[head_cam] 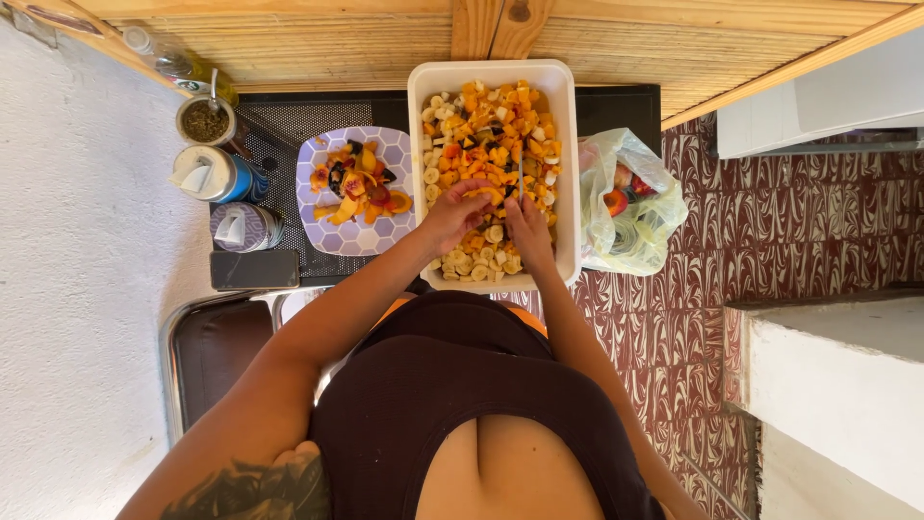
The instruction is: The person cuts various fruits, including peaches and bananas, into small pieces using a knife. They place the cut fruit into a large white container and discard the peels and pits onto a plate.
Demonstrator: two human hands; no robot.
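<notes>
two hands working over a white tub of chopped fruit

orange fruit cubes and banana slices fill the tub on the dark tabletop; a lilac plate beside it carries peels and scraps; a plastic bag sits right; left hand curls its grip round an orange piece; right hand grips a knife, blade pointing up.

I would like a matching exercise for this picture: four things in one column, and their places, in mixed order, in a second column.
Things:
1. white tub
2. patterned plate
3. plastic bag
4. dark phone

Places:
A. right of the tub
B. below the two lidded cans
C. under both hands
D. between the cans and the tub

Pairs: 1-C, 2-D, 3-A, 4-B
</notes>
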